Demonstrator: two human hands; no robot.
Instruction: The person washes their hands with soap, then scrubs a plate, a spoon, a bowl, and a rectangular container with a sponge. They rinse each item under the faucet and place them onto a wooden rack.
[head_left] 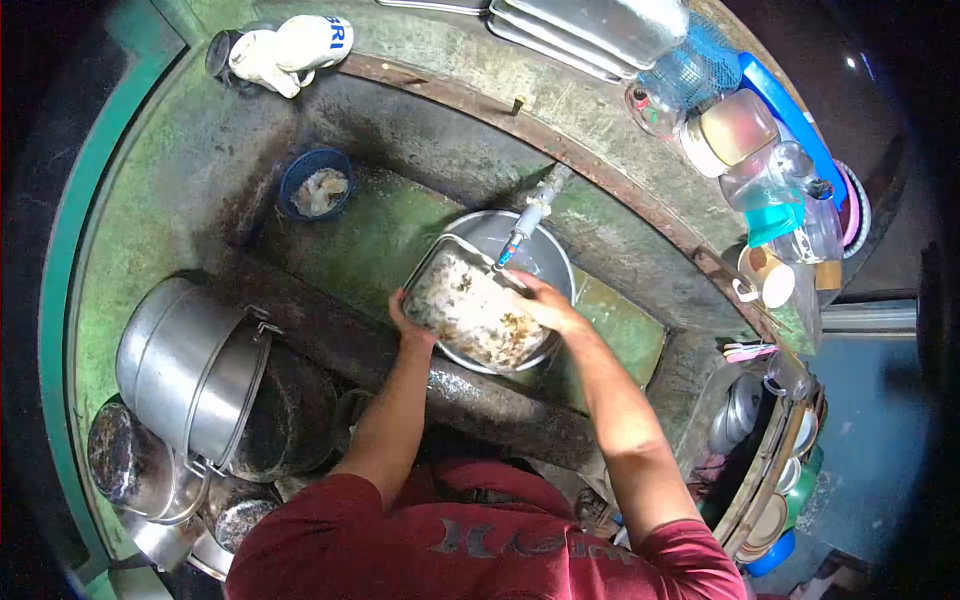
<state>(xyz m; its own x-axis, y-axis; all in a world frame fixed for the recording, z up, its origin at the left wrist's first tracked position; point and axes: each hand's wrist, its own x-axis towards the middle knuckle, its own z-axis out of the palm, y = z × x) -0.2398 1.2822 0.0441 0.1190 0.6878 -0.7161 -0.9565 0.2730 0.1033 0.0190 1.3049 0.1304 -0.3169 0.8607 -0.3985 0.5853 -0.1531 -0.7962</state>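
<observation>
A rectangular metal pan [470, 305] is tilted under the tap, its face blotched with white and brown. My left hand [408, 318] grips its left edge, fingers wrapped beneath and partly hidden. My right hand [548, 304] is closed on the opposite edge, near the tap's mouth. Below the pan, a round metal basin [556, 252] rests on the sink floor, mostly covered by it. The grey pipe tap with a blue end [520, 236] comes from the back wall and overlaps the pan's upper edge in this view.
A blue strainer bowl [290, 190] with pale scraps sits at the sink's back left. Large metal pots [165, 350] crowd the left side. White mugs [312, 42], stacked metal trays [590, 35] and plastic jars [738, 130] line the back ledge. Dishes [770, 520] stand at the right.
</observation>
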